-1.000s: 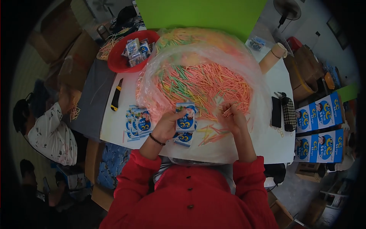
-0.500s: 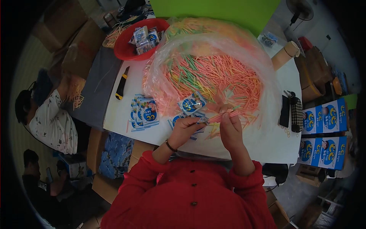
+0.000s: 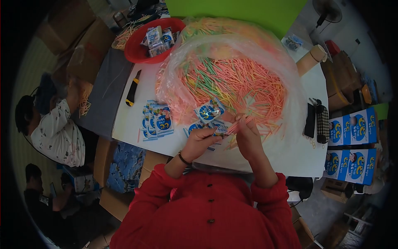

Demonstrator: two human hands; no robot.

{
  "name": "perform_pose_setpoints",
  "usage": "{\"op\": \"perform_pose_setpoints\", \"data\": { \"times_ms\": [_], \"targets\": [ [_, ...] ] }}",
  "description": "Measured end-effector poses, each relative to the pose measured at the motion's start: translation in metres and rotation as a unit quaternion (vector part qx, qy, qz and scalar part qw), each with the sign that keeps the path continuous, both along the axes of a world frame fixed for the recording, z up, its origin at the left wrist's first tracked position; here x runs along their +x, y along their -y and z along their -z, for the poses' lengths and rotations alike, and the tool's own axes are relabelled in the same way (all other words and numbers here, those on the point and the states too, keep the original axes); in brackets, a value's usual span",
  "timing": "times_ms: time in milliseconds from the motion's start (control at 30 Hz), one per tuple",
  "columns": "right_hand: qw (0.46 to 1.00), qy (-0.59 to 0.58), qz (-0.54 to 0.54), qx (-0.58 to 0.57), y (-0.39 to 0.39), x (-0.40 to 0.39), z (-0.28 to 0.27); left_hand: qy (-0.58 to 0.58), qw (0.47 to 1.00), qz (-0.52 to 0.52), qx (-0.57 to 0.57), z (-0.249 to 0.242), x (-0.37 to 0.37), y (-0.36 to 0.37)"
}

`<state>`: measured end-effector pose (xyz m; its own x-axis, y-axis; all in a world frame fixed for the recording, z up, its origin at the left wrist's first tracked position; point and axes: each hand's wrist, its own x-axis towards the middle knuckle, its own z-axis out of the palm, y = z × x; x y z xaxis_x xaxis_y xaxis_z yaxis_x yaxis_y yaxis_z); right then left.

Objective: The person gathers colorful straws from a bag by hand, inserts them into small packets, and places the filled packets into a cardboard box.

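My left hand [image 3: 200,143] pinches a small printed packet [image 3: 220,131] by its side, near the table's front edge. Thin pink sticks [image 3: 234,125] are gripped in a bundle by my right hand [image 3: 249,139], their near ends right at the packet's mouth. Just beyond both hands, a large clear plastic bag [image 3: 293,89] lies open, full of pink, green and yellow sticks [image 3: 244,76]. A blue-and-white packet [image 3: 210,111] rests at the bag's near edge, with more packets [image 3: 194,126] partly under it and behind my left hand.
More flat packets [image 3: 159,120] lie on the left of the white table [image 3: 166,144], below a yellow-black cutter [image 3: 133,89]. A red bowl [image 3: 133,49] holds filled packs. At right are a dark phone [image 3: 309,120], a patterned case [image 3: 322,124] and printed boxes [image 3: 352,166]. Two people sit at left.
My right hand has shifted slightly left, bringing the pink sticks closer to the packet's mouth and tilting them. My left hand stays almost in place with the packet.
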<state>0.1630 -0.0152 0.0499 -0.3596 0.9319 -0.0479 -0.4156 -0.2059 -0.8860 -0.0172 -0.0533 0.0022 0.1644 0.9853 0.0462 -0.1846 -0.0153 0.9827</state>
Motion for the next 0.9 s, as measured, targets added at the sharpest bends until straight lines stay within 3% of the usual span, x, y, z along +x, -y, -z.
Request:
{"op": "perform_pose_setpoints", "data": {
  "times_ms": [67,200,300,367,400,467,500,533,600,733,800,867,900],
  "targets": [
    [0.992,-0.067,0.001,-0.103,-0.001,0.004,0.004,-0.027,0.999,0.015,0.016,-0.001,-0.001,-0.001],
    [0.989,-0.108,-0.026,-0.100,-0.003,0.000,-0.010,-0.095,0.993,0.036,0.061,-0.003,-0.003,-0.003],
    [0.995,-0.066,0.031,-0.073,-0.005,-0.001,-0.013,-0.058,0.997,0.000,0.048,0.000,-0.001,-0.004],
    [0.992,0.029,0.050,0.116,-0.011,0.008,0.004,-0.038,0.999,-0.001,0.003,0.010,-0.005,-0.003],
    [0.992,0.029,0.049,0.116,-0.017,0.012,0.012,-0.017,0.999,0.000,-0.043,0.013,-0.006,-0.003],
    [0.909,0.242,0.131,0.312,-0.033,0.021,0.033,0.052,0.993,-0.036,-0.099,-0.006,0.001,-0.006],
    [0.908,0.243,0.133,0.315,-0.039,0.030,0.056,0.121,0.978,-0.069,-0.154,-0.013,0.004,-0.009],
    [0.909,0.282,0.124,0.281,-0.045,0.040,0.086,0.122,0.979,-0.067,-0.151,-0.013,0.006,-0.010],
    [0.907,0.321,0.115,0.249,-0.050,0.049,0.101,0.252,0.940,-0.096,-0.209,-0.011,0.010,-0.011],
    [0.896,0.367,0.125,0.215,-0.038,0.052,0.093,0.261,0.936,-0.045,-0.231,-0.006,0.006,-0.006],
    [0.905,0.362,0.124,0.186,-0.035,0.051,0.070,0.133,0.976,-0.043,-0.166,0.006,0.005,-0.002],
    [0.976,0.163,0.137,0.052,-0.023,0.048,0.047,0.065,0.991,-0.032,-0.108,0.005,0.003,0.000],
    [0.976,0.163,0.135,0.049,-0.016,0.044,0.031,-0.002,0.999,-0.020,-0.048,0.005,0.002,0.002]
  ]
}}
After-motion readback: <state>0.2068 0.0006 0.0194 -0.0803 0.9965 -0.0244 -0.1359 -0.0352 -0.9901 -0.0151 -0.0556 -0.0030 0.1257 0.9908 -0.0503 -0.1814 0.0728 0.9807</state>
